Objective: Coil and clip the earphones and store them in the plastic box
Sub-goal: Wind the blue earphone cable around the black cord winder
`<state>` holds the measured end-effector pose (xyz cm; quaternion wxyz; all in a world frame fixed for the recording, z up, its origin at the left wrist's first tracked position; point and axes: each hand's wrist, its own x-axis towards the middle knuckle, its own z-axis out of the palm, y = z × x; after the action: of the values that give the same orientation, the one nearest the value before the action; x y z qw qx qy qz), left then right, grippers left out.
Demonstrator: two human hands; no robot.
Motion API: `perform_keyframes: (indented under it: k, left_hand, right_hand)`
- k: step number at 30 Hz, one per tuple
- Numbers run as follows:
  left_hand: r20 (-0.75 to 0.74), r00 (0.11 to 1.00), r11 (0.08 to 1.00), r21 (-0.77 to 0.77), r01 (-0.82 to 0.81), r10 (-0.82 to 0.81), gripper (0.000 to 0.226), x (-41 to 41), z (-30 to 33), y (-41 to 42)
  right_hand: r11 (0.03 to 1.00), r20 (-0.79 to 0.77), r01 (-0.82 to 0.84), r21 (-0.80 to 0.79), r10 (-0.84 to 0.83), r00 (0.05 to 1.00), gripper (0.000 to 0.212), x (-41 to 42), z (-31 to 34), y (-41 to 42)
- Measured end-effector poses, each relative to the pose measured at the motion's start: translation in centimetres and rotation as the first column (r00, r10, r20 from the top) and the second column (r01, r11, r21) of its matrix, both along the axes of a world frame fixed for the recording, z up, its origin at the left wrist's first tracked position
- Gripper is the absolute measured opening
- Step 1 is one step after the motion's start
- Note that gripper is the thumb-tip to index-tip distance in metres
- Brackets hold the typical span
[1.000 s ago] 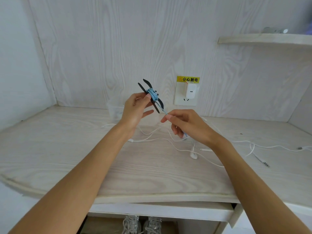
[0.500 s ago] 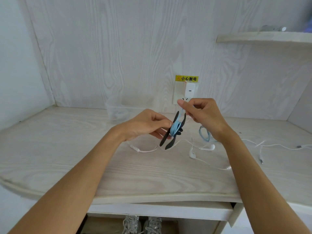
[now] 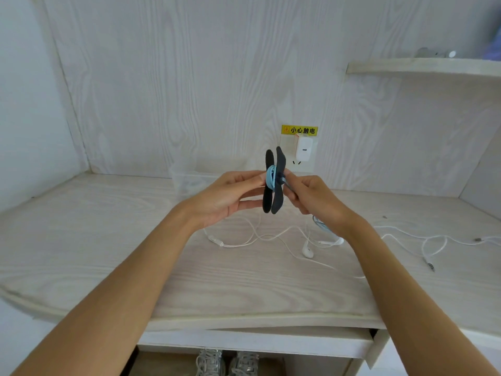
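The only writing I can read is the yellow warning sticker (image 3: 299, 130) on the back wall, printed 小心触电, right above a white charger (image 3: 303, 149) plugged into the wall socket (image 3: 297, 161). In front of that, above the desk (image 3: 108, 240), my left hand (image 3: 227, 198) pinches a dark blue cable winder (image 3: 274, 183) whose two flat wings stand roughly upright, with light blue earphone cable (image 3: 270, 179) wound round its middle. My right hand (image 3: 311, 198) is closed on the winder's other side, fingers pinching the loose blue strand, which drops behind the wrist to the desk. The hands and winder partly cover the clear plastic box (image 3: 189, 180), which sits against the back wall, to the left. Below the hands, white earphones (image 3: 307, 251) lie loose on the desk, their cable sprawling left to an inline remote (image 3: 216, 240) and right toward a jack plug (image 3: 431, 266). A shelf (image 3: 423, 67) juts out at upper right with small blurred items I cannot identify. Sneakers (image 3: 226, 362) show below the desk edge.
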<state>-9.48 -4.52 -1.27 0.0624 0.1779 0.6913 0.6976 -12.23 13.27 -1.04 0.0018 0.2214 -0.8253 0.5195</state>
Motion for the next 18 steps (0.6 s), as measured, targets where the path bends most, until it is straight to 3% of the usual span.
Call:
perform_keyframes:
  k: [4,10,15,18]
  left_hand:
    - [0.019,0.998,0.996,0.057,-0.062,0.061,0.029,-0.2,-0.5,0.3]
    - [0.143,0.949,0.881,0.355,-0.314,0.281,0.034,-0.6,0.4,-0.3]
    - [0.166,0.942,0.880,0.340,-0.333,0.292,0.024,-0.4,0.6,-0.3]
    - [0.189,0.941,0.881,0.338,-0.331,0.281,0.023,-0.4,0.6,-0.2]
  right_hand:
    - [0.996,-0.026,0.009,0.088,-0.006,1.000,0.044,-0.4,-0.6,-0.4]
    - [1.000,-0.056,-0.013,0.017,0.014,0.998,0.019,-0.3,-0.6,-0.7]
    - [0.991,-0.066,0.019,-0.133,-0.027,0.997,0.018,-0.3,0.0,-0.1]
    - [0.989,-0.095,0.030,-0.143,-0.044,0.995,0.018,-0.1,-0.1,-0.1]
